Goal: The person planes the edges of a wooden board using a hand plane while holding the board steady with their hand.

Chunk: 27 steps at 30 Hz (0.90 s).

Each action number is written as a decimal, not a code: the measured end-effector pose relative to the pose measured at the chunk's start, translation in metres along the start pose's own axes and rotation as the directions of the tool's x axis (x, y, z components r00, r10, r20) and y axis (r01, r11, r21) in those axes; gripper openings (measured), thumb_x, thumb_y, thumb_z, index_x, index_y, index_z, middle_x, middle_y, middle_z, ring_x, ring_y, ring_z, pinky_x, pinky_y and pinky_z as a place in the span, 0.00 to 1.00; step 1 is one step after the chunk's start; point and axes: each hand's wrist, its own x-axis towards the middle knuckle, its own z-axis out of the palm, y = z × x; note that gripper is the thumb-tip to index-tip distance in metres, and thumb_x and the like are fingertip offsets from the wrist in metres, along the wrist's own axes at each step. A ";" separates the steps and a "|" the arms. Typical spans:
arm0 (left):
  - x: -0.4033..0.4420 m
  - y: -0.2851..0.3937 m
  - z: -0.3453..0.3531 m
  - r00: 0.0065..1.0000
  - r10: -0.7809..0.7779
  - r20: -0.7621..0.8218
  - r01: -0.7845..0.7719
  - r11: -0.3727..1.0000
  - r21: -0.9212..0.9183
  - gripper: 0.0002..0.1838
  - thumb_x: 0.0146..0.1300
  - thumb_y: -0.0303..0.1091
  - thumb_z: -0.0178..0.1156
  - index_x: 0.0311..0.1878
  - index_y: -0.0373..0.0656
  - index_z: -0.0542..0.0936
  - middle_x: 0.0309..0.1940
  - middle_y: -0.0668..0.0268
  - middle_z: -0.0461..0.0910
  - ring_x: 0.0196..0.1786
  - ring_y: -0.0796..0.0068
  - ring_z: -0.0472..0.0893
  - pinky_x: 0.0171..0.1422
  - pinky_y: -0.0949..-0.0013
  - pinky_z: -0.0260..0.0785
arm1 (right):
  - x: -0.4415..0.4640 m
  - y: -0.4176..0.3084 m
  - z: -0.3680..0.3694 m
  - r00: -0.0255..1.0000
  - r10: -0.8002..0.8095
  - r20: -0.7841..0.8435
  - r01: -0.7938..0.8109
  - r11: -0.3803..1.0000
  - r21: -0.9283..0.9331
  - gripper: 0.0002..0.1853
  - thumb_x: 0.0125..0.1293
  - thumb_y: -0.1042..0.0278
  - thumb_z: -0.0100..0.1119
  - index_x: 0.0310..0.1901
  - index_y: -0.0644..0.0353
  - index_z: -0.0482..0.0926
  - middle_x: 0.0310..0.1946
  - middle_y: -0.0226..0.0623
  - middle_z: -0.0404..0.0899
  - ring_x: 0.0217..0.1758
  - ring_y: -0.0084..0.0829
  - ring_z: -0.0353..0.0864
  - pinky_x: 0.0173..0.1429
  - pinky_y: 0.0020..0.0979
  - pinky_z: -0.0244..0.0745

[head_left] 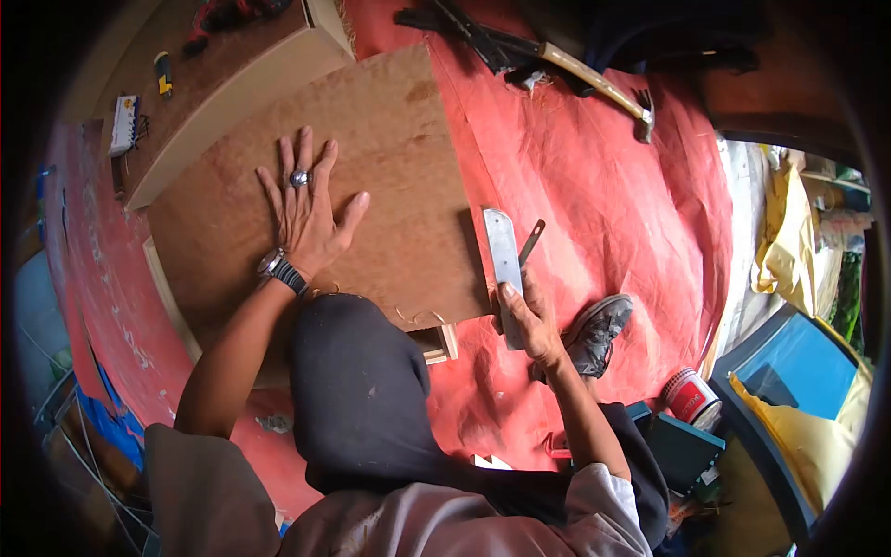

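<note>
My left hand [311, 209] lies flat with spread fingers on a brown wooden board [399, 158]; a ring and a wristwatch are on it. My right hand [531, 320] grips a hand plane [502, 246] beside the board's right edge. The plane shows a long, flat grey metal face, and a dark slotted strip [532, 241] sticks out from its side. Whether the plane touches the board's edge I cannot tell. My knee in dark cloth [357, 362] is at the board's near edge, where thin curled shavings [408, 316] lie.
A claw hammer [599, 85] and dark tools lie on the red sheet [594, 195] at the back. A wooden panel [251, 79] at upper left carries a yellow-black cutter [164, 74] and a small box [123, 125]. A red-white can [691, 397] stands right, near a teal case [682, 450].
</note>
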 end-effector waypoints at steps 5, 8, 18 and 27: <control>0.007 0.002 -0.011 0.980 0.151 0.129 -0.156 0.987 0.032 0.41 0.69 0.55 0.60 0.84 0.61 0.63 0.88 0.53 0.46 0.87 0.37 0.44 0.83 0.22 0.29 | 0.013 0.003 0.007 0.989 -0.145 -0.023 0.141 0.981 -0.135 0.20 0.81 0.53 0.56 0.63 0.57 0.69 0.44 0.26 0.71 0.43 0.18 0.70 0.45 0.26 0.71; 0.009 0.003 -0.012 0.982 0.118 0.144 -0.124 0.992 0.031 0.40 0.70 0.58 0.58 0.84 0.66 0.64 0.88 0.56 0.47 0.88 0.41 0.45 0.83 0.24 0.27 | 0.045 -0.019 0.017 0.981 -0.194 -0.014 0.187 0.962 -0.199 0.21 0.81 0.55 0.57 0.65 0.60 0.69 0.46 0.27 0.70 0.46 0.18 0.68 0.49 0.26 0.70; 0.010 0.003 -0.008 0.989 0.083 0.126 -0.085 0.996 0.010 0.38 0.69 0.63 0.57 0.82 0.72 0.65 0.88 0.60 0.48 0.88 0.42 0.45 0.83 0.22 0.26 | 0.198 -0.105 0.042 0.958 -0.285 0.031 0.285 0.933 -0.220 0.27 0.79 0.46 0.60 0.61 0.63 0.72 0.47 0.34 0.75 0.50 0.25 0.71 0.59 0.29 0.71; 0.011 0.005 -0.012 0.988 0.086 0.125 -0.090 0.995 0.034 0.38 0.70 0.59 0.58 0.83 0.67 0.66 0.87 0.58 0.50 0.87 0.41 0.47 0.83 0.23 0.29 | 0.029 -0.009 0.013 0.982 -0.190 -0.012 0.175 0.923 -0.343 0.33 0.79 0.47 0.57 0.69 0.70 0.69 0.61 0.45 0.76 0.63 0.35 0.74 0.70 0.41 0.68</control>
